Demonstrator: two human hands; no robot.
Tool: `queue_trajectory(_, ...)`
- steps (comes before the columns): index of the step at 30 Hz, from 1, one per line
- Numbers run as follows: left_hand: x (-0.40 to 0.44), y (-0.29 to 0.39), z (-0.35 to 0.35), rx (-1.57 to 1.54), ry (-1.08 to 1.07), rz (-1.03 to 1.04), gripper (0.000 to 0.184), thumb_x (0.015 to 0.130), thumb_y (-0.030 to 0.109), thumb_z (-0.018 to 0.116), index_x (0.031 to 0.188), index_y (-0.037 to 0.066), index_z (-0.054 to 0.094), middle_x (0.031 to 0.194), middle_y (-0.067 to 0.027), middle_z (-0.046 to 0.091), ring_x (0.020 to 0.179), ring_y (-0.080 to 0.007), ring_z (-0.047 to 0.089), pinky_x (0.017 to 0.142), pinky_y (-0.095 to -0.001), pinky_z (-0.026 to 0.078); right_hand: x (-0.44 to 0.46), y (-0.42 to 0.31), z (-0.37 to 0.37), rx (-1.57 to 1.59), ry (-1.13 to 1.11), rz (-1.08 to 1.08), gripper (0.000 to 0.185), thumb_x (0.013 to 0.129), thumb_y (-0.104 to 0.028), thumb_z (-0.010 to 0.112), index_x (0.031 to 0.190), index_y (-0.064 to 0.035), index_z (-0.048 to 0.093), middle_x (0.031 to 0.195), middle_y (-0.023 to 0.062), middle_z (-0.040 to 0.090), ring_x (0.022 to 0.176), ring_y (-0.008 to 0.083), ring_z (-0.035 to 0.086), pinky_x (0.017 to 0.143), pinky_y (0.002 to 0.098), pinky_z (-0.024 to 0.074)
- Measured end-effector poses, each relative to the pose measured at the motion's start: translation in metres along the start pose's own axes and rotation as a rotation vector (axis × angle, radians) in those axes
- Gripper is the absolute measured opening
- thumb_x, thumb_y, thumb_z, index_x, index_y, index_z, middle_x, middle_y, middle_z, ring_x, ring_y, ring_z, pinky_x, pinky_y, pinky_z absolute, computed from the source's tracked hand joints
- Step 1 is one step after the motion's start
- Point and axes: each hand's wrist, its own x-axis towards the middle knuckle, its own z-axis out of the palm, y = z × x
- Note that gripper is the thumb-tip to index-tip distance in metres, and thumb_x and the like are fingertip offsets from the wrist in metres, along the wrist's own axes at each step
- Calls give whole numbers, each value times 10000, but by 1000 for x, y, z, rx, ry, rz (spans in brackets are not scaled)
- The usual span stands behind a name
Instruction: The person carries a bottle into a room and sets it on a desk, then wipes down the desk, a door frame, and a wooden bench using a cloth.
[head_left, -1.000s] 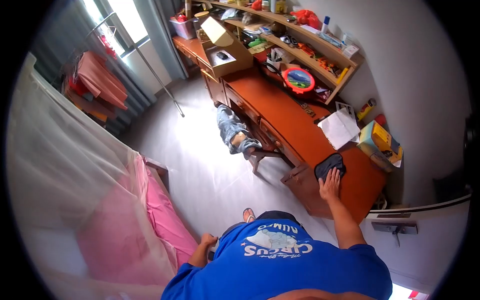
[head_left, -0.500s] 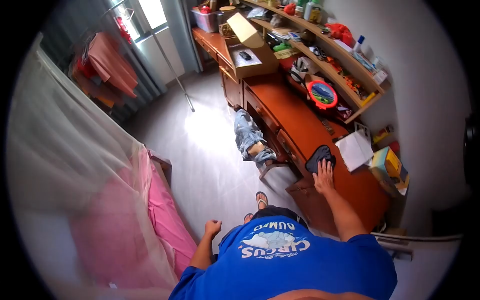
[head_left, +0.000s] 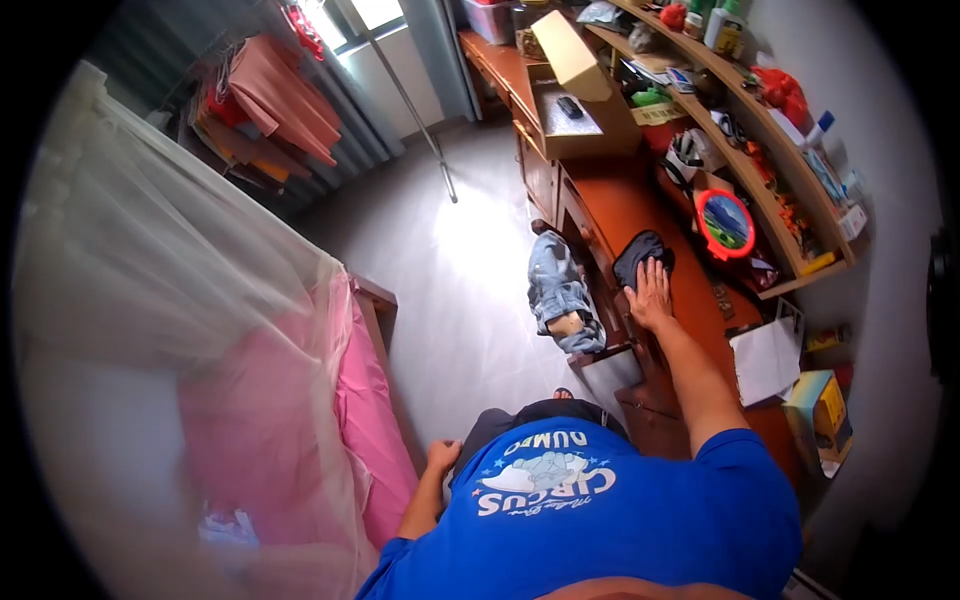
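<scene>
Fingers (head_left: 655, 275) of the right hand (head_left: 652, 302) lie flat and a bit spread on top of a black cloth (head_left: 632, 252), and I do not see them curl around it. That cloth sits on the red-brown desk (head_left: 610, 192), close to its front edge. Far over on the other side, the left hand (head_left: 443, 456) is down by the person's hip, well apart from the desk. Its fingers look curled in, but it is so small in my view that I cannot tell if it has hold of anything.

Near the cloth, I see blue jeans (head_left: 557, 280) on a brown chair (head_left: 590, 357) in front of the desk. A round red thing (head_left: 726, 223) with a blue and green picture stands by the wooden shelves (head_left: 808, 280), which are full of little things. White paper (head_left: 766, 362) lies near a yellow and blue box (head_left: 826, 412). Farther along the desk is an open brown box (head_left: 610, 140) with a small black thing (head_left: 570, 107) in it.

Across the floor (head_left: 440, 340), I see a metal pole (head_left: 411, 112), hanging clothes (head_left: 288, 100) and a thin white net (head_left: 180, 230) by a pink sheet (head_left: 375, 430).
</scene>
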Motion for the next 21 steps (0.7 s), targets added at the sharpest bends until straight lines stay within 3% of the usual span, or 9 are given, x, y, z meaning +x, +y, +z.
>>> queue_trajectory(5, -9, 36, -27, -4, 41, 27, 446, 838, 382, 695, 1048, -3, 777, 1002, -218, 763, 968, -326, 744, 879, -405, 563, 51, -14, 1, -33, -2, 11, 743, 1003, -400, 530, 1581, 0, 288, 1655, 285, 183, 1538, 446, 159, 1263, 511, 122)
queue_trajectory(10, 51, -1, -48, 89, -88, -37, 458, 833, 396, 687, 1061, 9, 778, 984, -208, 765, 967, -350, 741, 908, -408, 561, 70, -20, 25, 5, -11, 43, 704, 1003, -333, 540, 1571, 15, 311, 1655, 251, 234, 1541, 419, 181, 1268, 488, 128)
queue_trajectory(11, 69, -8, -54, 71, -86, -9, 449, 847, 370, 693, 1055, -20, 770, 943, -209, 767, 886, -317, 759, 847, -403, 583, 72, -18, 44, -14, 239, -34, 517, 987, -281, 565, 1418, 1, 519, 1517, 268, 453, 1418, 413, 414, 1179, 512, 309)
queue_trajectory(14, 133, 0, -83, -179, -127, -84, 437, 856, 334, 711, 1042, -60, 756, 895, -206, 760, 799, -263, 765, 753, -379, 598, 91, -58, 11, 269, 215, 229, 270, 984, -247, 572, 1114, -23, 647, 1186, 263, 658, 1095, 438, 621, 937, 554, 468)
queue_trajectory(15, 145, 20, -105, -192, -129, 4, 410, 875, 294, 712, 1020, -88, 744, 870, -187, 752, 715, -216, 747, 674, -353, 596, 100, -75, 5, 429, 335, 287, 258, 983, -239, 589, 875, -4, 589, 894, 256, 664, 829, 479, 624, 733, 567, 465)
queue_trajectory(18, 194, 83, -163, -295, -81, 174, 387, 903, 273, 684, 1020, -92, 737, 858, -164, 754, 698, -214, 735, 648, -338, 589, 137, -130, -9, 632, 506, 377, 325, 989, -277, 603, 845, 14, 573, 759, 256, 609, 687, 413, 607, 650, 492, 475)
queue_trajectory(21, 225, 160, -226, -611, -220, 240, 372, 990, 265, 629, 1115, -80, 689, 973, -165, 746, 777, -214, 733, 708, -321, 600, 166, -222, -38, 736, 552, 363, 350, 976, -265, 647, 801, 18, 539, 725, 247, 539, 639, 302, 497, 634, 461, 440)
